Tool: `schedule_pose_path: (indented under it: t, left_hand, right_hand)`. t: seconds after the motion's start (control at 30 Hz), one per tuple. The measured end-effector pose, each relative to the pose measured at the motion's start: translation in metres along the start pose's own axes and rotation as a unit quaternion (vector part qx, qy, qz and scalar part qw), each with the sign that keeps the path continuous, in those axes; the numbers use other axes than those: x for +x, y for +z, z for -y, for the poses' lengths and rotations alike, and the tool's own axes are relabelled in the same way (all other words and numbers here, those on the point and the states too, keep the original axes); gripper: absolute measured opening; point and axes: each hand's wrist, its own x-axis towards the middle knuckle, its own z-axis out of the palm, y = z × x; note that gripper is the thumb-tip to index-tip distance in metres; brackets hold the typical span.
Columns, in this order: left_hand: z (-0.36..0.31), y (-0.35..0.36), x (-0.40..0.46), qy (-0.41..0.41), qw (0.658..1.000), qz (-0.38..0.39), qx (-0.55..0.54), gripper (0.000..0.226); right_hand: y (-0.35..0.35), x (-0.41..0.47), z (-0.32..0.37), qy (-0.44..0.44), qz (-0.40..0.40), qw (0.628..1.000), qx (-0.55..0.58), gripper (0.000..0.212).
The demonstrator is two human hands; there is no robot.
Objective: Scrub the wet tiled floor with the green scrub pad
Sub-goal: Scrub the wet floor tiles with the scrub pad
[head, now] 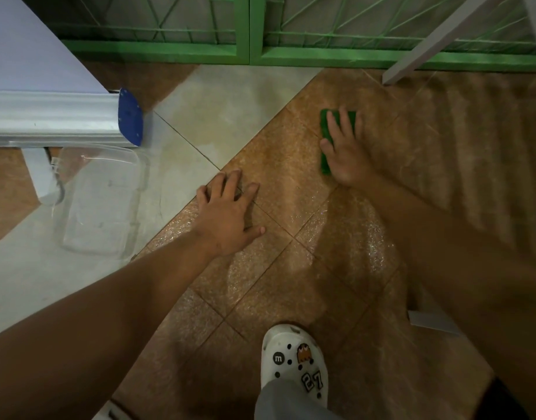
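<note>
The green scrub pad point(324, 128) lies flat on the wet brown tiled floor point(291, 268) right of centre. My right hand point(345, 150) presses down on it with straight, spread fingers, covering most of the pad. My left hand point(230, 210) rests flat on the tiles to the left, fingers spread, holding nothing. The brown tiles glisten with water around both hands.
A clear plastic container point(100, 201) sits on pale grey tiles at the left. A silver bar with a blue end cap point(129, 116) lies above it. A green metal gate point(248, 53) spans the top. A white clog point(294, 362) stands on the tiles below.
</note>
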Motion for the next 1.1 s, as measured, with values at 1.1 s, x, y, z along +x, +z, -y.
schedule_pose_path:
  t: [1.1]
  left_hand:
    - [-0.002,0.002,0.0,-0.002,1.0,-0.004,0.004,0.098]
  right_hand:
    - [0.094,-0.153,0.035,-0.022,-0.091,0.993,-0.068,0.061]
